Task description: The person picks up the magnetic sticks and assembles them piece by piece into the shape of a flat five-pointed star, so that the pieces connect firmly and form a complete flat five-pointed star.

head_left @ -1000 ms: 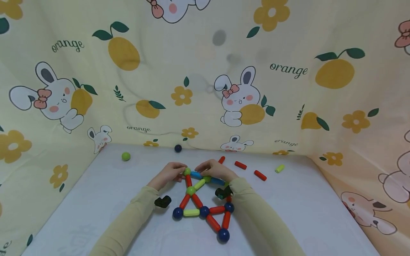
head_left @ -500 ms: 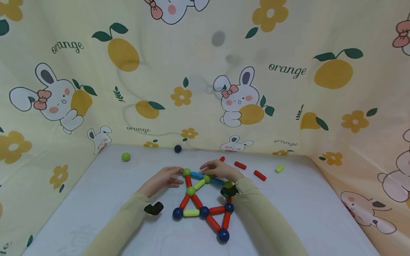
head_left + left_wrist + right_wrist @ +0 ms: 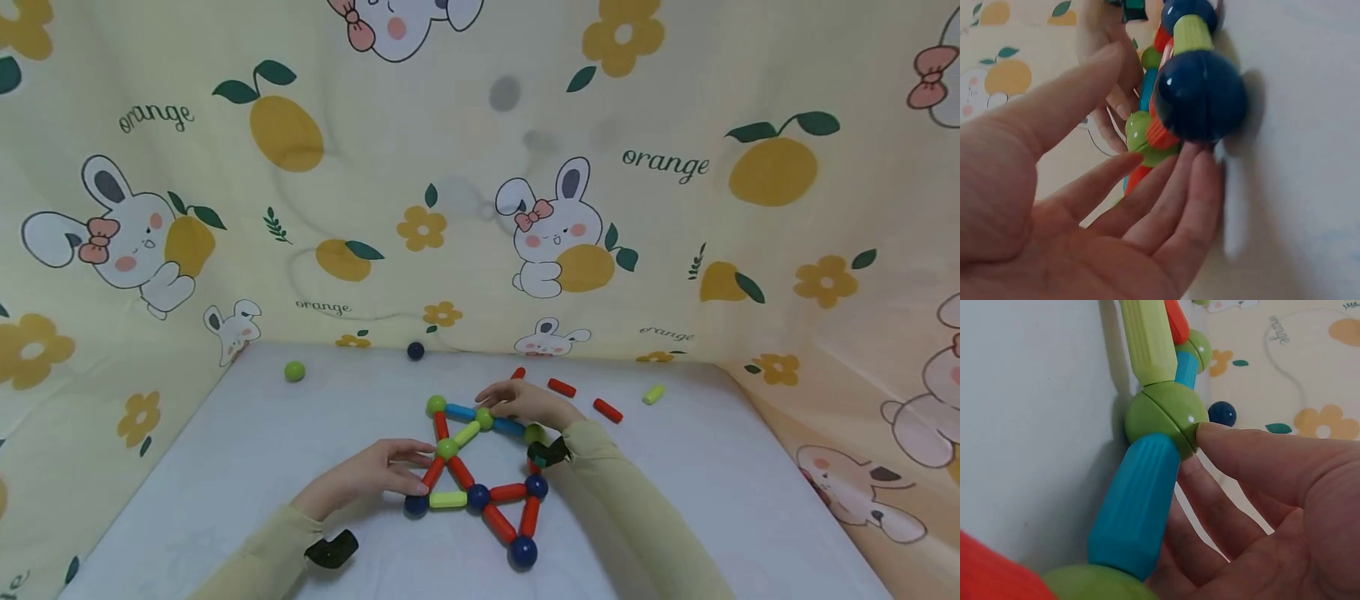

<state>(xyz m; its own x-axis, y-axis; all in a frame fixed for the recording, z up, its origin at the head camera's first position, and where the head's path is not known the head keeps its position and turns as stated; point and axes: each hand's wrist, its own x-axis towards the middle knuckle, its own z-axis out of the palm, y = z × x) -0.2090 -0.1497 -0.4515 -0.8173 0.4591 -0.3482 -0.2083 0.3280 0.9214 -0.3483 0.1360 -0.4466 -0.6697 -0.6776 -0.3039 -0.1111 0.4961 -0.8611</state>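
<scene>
Lying on the white counter point(image 3: 225, 475) before the person is a frame point(image 3: 461, 472) of balls joined by rods. Four green balls point(image 3: 447, 449) form its far part and four navy balls point(image 3: 478, 497) its near part. Red rods point(image 3: 498, 523) make most of the links; two blue rods point(image 3: 460, 412) run along the far edge. One yellow-green rod point(image 3: 467, 433) slants between two green balls, and another point(image 3: 448, 500) joins two navy ones.

The right hand point(image 3: 528, 402) pinches the middle far green ball point(image 3: 1166, 417) between thumb and fingers. The left hand point(image 3: 367, 472) is spread at the frame's left side, its fingers beside the leftmost navy ball point(image 3: 1200, 97).

Only the wrist views show the finer surfaces: ridges run along the rods, and a seam circles the pinched ball. The left wrist view also shows the thumb standing well away from the fingers.

The head view alone takes in the whole layout. Beyond the frame lie a loose green ball point(image 3: 295, 372), a loose navy ball point(image 3: 416, 351), three loose red rods point(image 3: 607, 410), one partly covered by the right hand, and a loose yellow-green rod point(image 3: 654, 394). Behind rises a cloth point(image 3: 465, 275) printed with rabbits and oranges.
</scene>
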